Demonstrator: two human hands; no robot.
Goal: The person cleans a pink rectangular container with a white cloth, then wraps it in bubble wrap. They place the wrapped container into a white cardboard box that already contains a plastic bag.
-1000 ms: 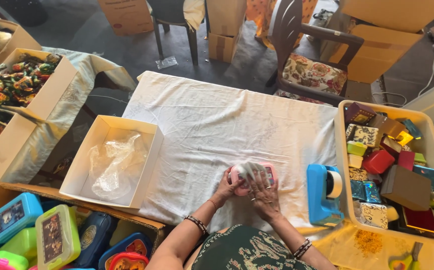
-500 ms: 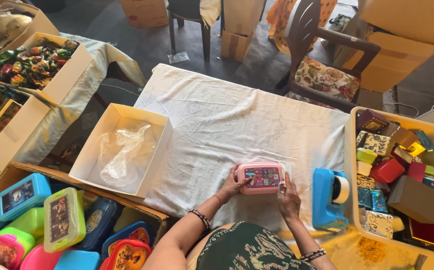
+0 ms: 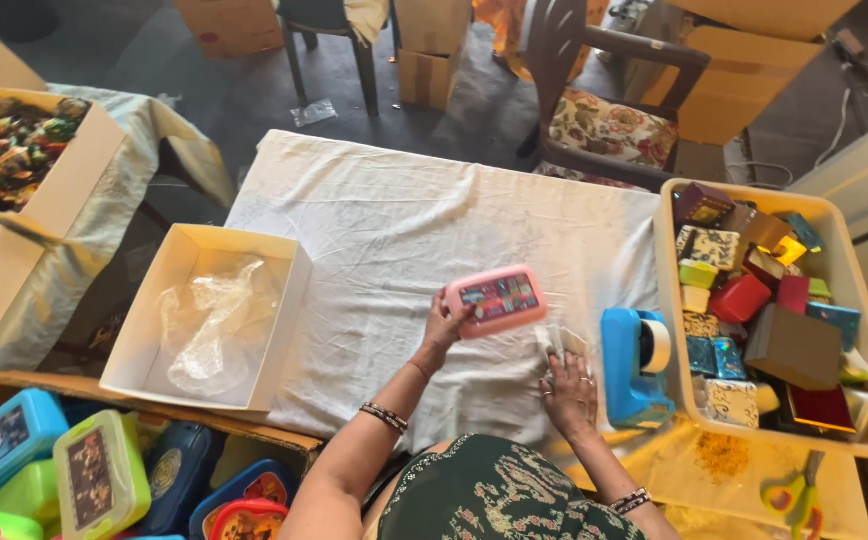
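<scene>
the left hand (image 3: 444,328) grips the pink lunch box (image 3: 495,299) just above the counter (image 3: 374,230); the right hand (image 3: 569,385) pins a small wrapper (image 3: 554,340). next move calls for steady placement.

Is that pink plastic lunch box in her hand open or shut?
Shut: the pink plastic lunch box has its picture lid sitting flat and flush on the base, while the left hand holds its near end above the white cloth.
</scene>
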